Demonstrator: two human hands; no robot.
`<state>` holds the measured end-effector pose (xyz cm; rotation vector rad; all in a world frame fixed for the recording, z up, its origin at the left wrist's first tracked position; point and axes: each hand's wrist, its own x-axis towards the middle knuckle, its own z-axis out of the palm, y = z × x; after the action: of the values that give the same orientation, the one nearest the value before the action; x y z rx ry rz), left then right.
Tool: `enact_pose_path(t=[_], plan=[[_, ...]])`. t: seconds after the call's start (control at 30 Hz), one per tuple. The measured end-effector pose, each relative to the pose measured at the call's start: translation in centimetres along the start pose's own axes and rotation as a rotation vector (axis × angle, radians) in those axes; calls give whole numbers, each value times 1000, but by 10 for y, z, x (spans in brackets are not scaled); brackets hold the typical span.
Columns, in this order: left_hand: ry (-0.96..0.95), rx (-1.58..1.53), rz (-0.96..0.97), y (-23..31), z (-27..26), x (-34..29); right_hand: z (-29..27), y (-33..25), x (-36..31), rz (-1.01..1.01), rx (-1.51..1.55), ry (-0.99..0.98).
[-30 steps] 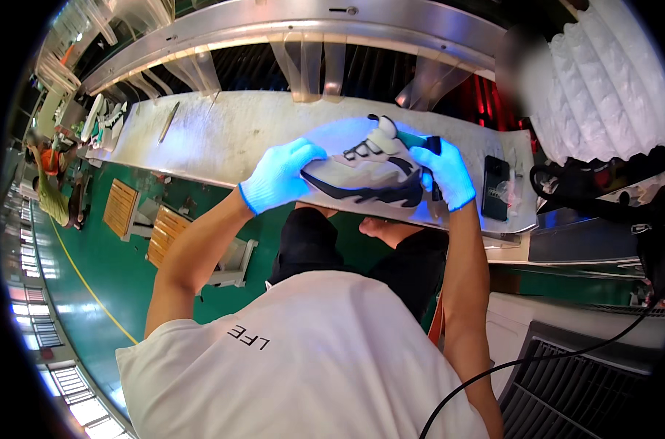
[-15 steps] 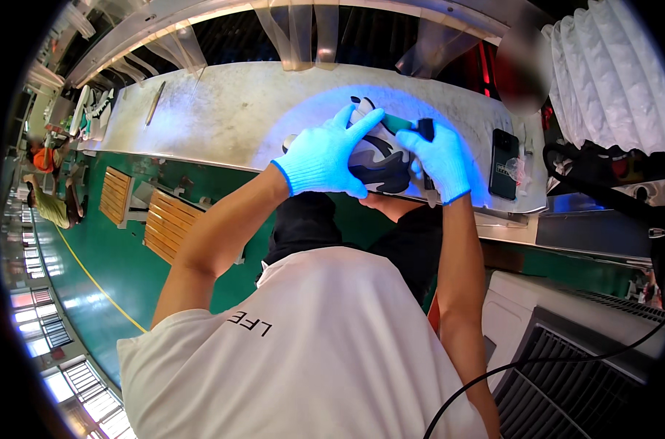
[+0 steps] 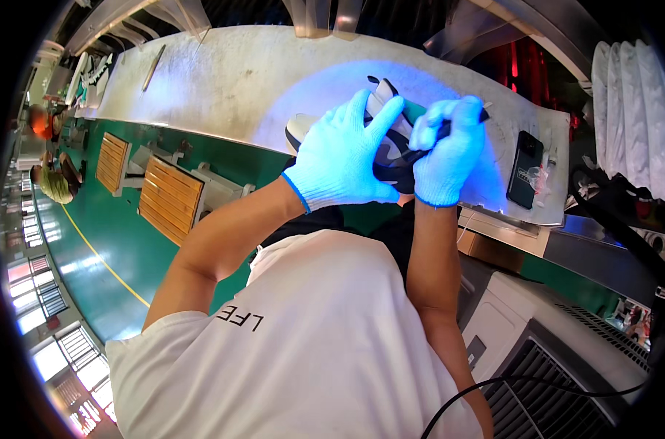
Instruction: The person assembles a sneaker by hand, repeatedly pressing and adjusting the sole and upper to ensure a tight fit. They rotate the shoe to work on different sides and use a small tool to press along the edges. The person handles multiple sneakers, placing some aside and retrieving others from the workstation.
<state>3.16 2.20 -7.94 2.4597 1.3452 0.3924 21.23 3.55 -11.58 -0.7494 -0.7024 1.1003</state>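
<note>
A grey, black and white sneaker point(image 3: 392, 148) with a teal part lies under blue light at the bench's near edge. My left hand point(image 3: 339, 155), in a knitted glove, lies across it, thumb and fingers spread around its sides, and covers much of it. My right hand point(image 3: 443, 157), gloved too, is closed around a slim dark-handled tool point(image 3: 484, 115) over the sneaker's right side. One end of the tool sticks out past the fingers; the other points down left at the shoe. What kind of tool it is, I cannot make out.
On the bench point(image 3: 223, 88) lie a dark phone point(image 3: 524, 164), a crumpled clear plastic piece point(image 3: 541, 178) and a thin pen-like tool point(image 3: 154, 67). Slatted wooden seats point(image 3: 170, 196) stand at left. White pleated ducting point(image 3: 636, 110) hangs at right, above a grilled machine point(image 3: 537, 322).
My right hand has turned, and the tool has swung from upright to a slant pointing down left at the sneaker. My left hand still grips the shoe. The whole view has shifted slightly.
</note>
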Motion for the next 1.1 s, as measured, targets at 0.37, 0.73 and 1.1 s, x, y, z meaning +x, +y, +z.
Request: enact_pose_path(t=[0.37,0.73,1.1], plan=[[74,-33,32,-4,6,-11,-132,-6,3,-285,-1564,147],[167,-9,2,0,19,-25,-81,-22,-25,715,-384,-514],[162,-72,43,-7,14,-15,-68,-21,-30,510,-659,-434]])
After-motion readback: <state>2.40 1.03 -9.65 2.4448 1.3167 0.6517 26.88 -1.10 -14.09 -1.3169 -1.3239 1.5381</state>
